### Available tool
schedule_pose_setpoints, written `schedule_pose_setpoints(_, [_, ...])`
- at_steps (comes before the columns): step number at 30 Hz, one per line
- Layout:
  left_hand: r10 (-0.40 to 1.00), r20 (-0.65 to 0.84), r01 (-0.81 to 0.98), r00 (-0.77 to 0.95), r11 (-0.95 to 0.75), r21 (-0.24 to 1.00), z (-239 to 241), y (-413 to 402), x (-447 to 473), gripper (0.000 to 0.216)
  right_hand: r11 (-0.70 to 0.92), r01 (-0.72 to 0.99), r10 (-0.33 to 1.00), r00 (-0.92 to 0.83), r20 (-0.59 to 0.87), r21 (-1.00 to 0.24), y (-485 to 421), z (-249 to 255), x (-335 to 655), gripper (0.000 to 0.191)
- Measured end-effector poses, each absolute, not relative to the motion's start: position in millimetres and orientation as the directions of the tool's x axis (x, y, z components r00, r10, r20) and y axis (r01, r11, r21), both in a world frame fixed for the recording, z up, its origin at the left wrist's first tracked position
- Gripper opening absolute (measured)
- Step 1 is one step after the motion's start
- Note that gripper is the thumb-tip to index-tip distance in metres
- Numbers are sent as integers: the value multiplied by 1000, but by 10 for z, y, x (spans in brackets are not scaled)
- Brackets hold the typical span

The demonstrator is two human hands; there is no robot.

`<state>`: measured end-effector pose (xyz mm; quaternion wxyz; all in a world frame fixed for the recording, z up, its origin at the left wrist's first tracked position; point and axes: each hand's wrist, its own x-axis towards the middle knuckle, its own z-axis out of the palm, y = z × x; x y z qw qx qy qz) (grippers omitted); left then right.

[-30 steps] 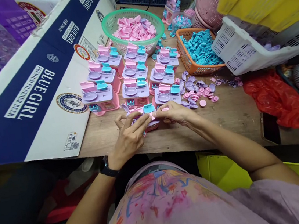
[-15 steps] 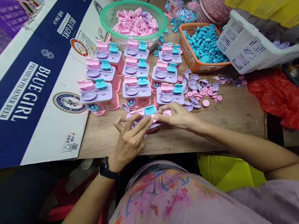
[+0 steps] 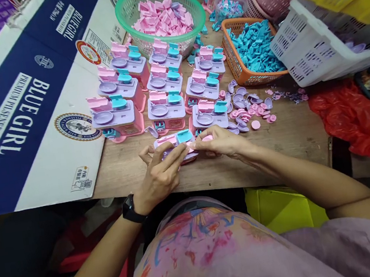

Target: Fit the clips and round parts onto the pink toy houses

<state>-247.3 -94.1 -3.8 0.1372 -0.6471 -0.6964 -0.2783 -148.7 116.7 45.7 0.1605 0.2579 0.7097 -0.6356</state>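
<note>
A small toy kitchen [image 3: 185, 136] with a lilac top, a turquoise part and a pink part stands near the table's front edge. My left hand [image 3: 160, 171] is curled around its left and front side, hiding much of it. With thumb and forefinger, my right hand [image 3: 222, 142] pinches a small pink piece [image 3: 190, 146] at the lilac top, where the left fingertips also touch. A second round pink piece [image 3: 207, 138] shows within the right hand's curled fingers. Behind stand several similar toy kitchens [image 3: 166, 110], each with a lilac pan on top.
Loose lilac dishes [image 3: 240, 102] and pink round pieces [image 3: 255, 125] lie to the right. Further back are a green basket [image 3: 124, 23] of pink parts and an orange basket [image 3: 232, 58] of turquoise parts. A cardboard sheet [image 3: 32, 132] leans at left; a red bag [image 3: 350, 117] lies at right.
The view has shifted slightly, so the cardboard and the rows of toy kitchens appear a little further left. Both hands keep nearly the same hold at the front toy kitchen.
</note>
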Motion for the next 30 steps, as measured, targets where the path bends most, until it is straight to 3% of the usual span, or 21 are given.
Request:
schedule_pose_setpoints(6, [827,537,963,-166,19,269,-94,-958,-2431,68,226,579,159,-815,-557,-783,1267,433,-1571,50])
schedule_pose_setpoints(11, [806,547,951,-225,58,305,-107,-938,-2363,61,311,466,279,-878,-389,-829,1172,342,-1443,53])
schedule_pose_setpoints(15, [746,527,900,-407,230,371,-107,-940,-2258,52,279,374,437,-870,-230,-885,990,199,-1332,47])
schedule_pose_setpoints(18, [724,498,846,-477,225,483,-142,-976,-2197,59,168,368,520,-821,-234,-915,804,111,-1274,51])
schedule_pose_setpoints(24, [653,456,720,-605,203,664,-237,-1202,-2287,59,-61,398,353,-849,-393,-915,501,89,-1247,61])
schedule_pose_setpoints(30, [645,452,681,-616,149,717,-140,-1578,-2449,59,-91,402,250,-876,-412,-911,319,101,-1395,65])
